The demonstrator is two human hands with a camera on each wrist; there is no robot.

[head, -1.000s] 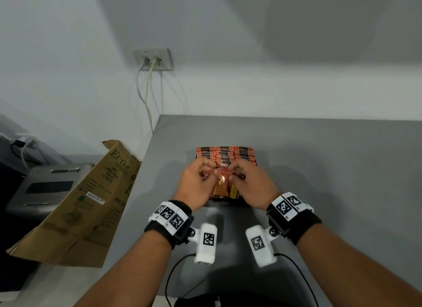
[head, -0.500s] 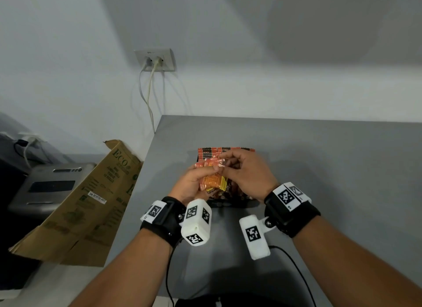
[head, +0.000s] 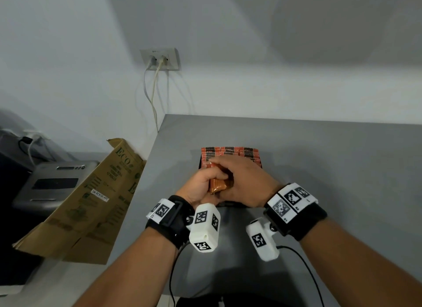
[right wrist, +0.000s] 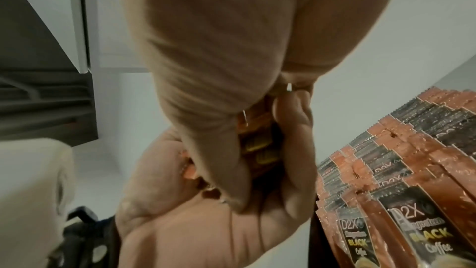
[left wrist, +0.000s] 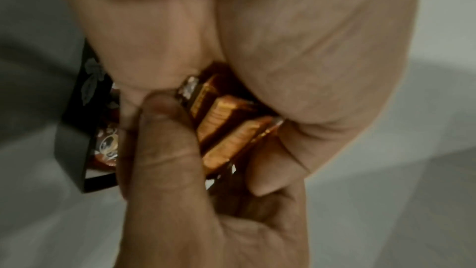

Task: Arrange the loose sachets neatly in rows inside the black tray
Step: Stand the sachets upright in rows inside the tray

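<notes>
A bundle of orange sachets [head: 218,186] is held upright just above the near end of the black tray [head: 200,164]. My left hand [head: 211,181] grips the bundle from the left and below, thumb along its side [left wrist: 165,150]. My right hand [head: 229,170] curls over the bundle's top and right side. The sachet ends [left wrist: 226,127] show between both hands, and in the right wrist view the bundle [right wrist: 257,146] lies in the left palm [right wrist: 206,231]. Neat rows of sachets [head: 229,153] [right wrist: 399,170] fill the tray's far part. The tray's near part is hidden by my hands.
The tray sits on a grey table [head: 331,169] whose left edge is close to it. A folded cardboard box [head: 91,199] leans beside the table on the left, with a grey device [head: 54,183] behind it. Cables [head: 153,96] hang from a wall socket [head: 159,58].
My left hand has rolled palm-up and closed round the sachets, gathering them into one bundle. My right hand has slid left over the top of it.
</notes>
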